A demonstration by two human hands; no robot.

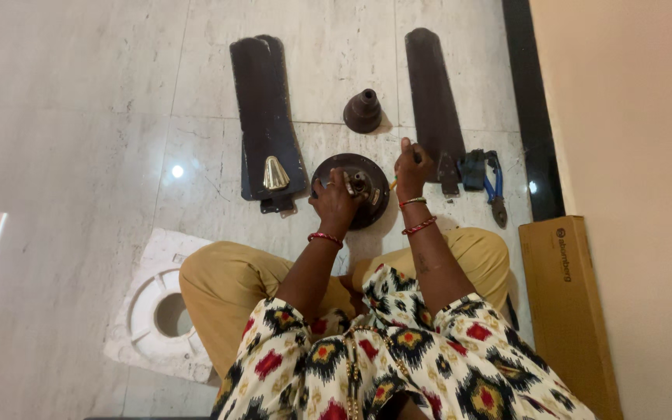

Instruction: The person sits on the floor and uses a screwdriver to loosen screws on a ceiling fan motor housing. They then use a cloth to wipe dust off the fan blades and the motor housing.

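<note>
Steadiness matters most at this step, judging by how the two hands meet over the round dark fan motor [361, 204] that lies flat on the pale marble floor [64, 155], just in front of the person's crossed legs. The left hand [334, 204] is curled over the near-left part of the motor, fingers gripping its top around the middle hub, which pins it down. The right hand [411, 173] is clenched around a slim tool [393, 184] with a yellowish shaft, probably a screwdriver, whose tip points in toward the hub from the right; the tip itself is too small to make out. To do this well, the left hand should bear straight down so the motor cannot spin or skate on the smooth stone, while the right hand keeps the tool in line with whatever it is seated in, pressing before turning so the tip does not slip out and scratch the casing or jab the other hand's fingers, which sit very near. Two dark fan blades [266, 117] lie stacked to the left of the motor, with a small brass-coloured cone piece [275, 173] resting on them, and a third blade [433, 101] lies to the right, close to the right hand. A dark bell-shaped cover [363, 111] stands beyond the motor, and blue-handled pliers [495, 183] rest near the right blade. A cardboard box [565, 311] runs along the wall, and a white moulded packing piece [157, 311] sits by the left knee.
</note>
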